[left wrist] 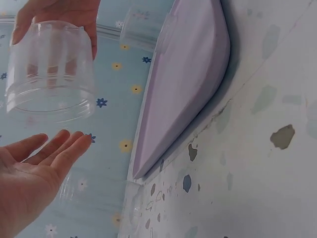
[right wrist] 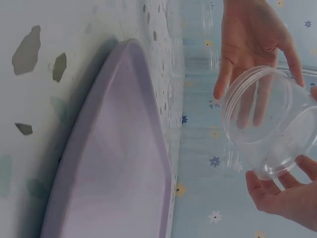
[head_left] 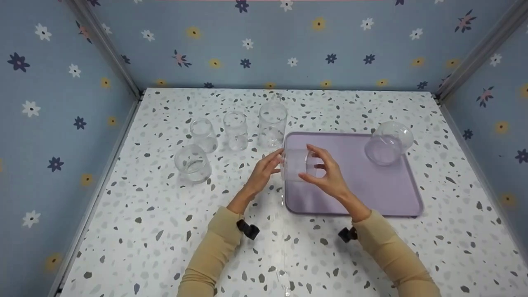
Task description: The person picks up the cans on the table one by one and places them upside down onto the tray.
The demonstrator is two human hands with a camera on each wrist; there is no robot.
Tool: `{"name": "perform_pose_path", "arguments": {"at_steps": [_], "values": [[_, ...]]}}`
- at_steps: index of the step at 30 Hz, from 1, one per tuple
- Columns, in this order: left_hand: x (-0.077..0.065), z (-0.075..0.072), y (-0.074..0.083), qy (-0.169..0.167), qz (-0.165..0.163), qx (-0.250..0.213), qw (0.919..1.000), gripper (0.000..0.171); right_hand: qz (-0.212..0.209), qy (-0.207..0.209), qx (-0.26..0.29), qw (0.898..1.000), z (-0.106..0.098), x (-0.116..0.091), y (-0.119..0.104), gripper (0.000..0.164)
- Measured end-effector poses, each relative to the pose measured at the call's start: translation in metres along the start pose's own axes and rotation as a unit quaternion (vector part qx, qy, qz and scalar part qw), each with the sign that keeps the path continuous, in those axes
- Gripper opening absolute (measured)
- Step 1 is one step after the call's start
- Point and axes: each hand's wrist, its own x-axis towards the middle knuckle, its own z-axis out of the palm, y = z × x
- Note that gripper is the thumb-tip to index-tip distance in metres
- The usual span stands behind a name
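Note:
A clear plastic jar [head_left: 295,166] is tipped on its side above the left end of a lavender tray [head_left: 350,200]. My right hand [head_left: 330,175] grips it round the base end, thumb on the near side and fingers on the far side. The threaded mouth of the jar [right wrist: 257,116] faces my left hand [head_left: 260,173]. In the left wrist view, the fingers of my left hand [left wrist: 44,166] are extended, palm up, just short of the rim. Nothing sits inside the jar.
Another clear jar [head_left: 383,150] stands at the tray's far right corner. Left of the tray are a wide jar [head_left: 192,165], a second jar [head_left: 203,136], a slim jar [head_left: 236,131] and a taller clear container [head_left: 272,123]. Flowered panels [head_left: 268,45] enclose the speckled table [head_left: 140,231].

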Motion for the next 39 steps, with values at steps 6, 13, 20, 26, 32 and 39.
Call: {"name": "perform_pose_path", "arguments": {"at_steps": [6, 13, 20, 26, 32, 39], "values": [[-0.003, -0.004, 0.004, 0.042, 0.021, 0.013, 0.9988, 0.036, 0.030, 0.000, -0.065, 0.997, -0.005, 0.001, 0.031, 0.070], [-0.001, -0.014, -0.011, 0.087, 0.045, 0.057, 0.9936, 0.032, 0.067, -0.023, -0.116, 0.991, -0.014, 0.005, 0.048, 0.072], [-0.003, -0.030, -0.026, 0.130, 0.025, 0.149, 0.9799, 0.031, 0.064, -0.039, -0.185, 0.980, -0.026, 0.015, 0.053, 0.073], [-0.008, -0.042, -0.026, 0.136, 0.005, 0.245, 0.9600, 0.034, 0.078, -0.054, -0.230, 0.968, -0.034, 0.024, 0.056, 0.075], [-0.013, -0.052, -0.024, 0.141, -0.001, 0.331, 0.9333, 0.038, 0.108, -0.077, -0.269, 0.954, -0.040, 0.034, 0.059, 0.075], [-0.017, -0.066, -0.021, 0.149, -0.018, 0.412, 0.8986, 0.045, 0.154, -0.091, -0.303, 0.936, -0.050, 0.044, 0.062, 0.077]]}}
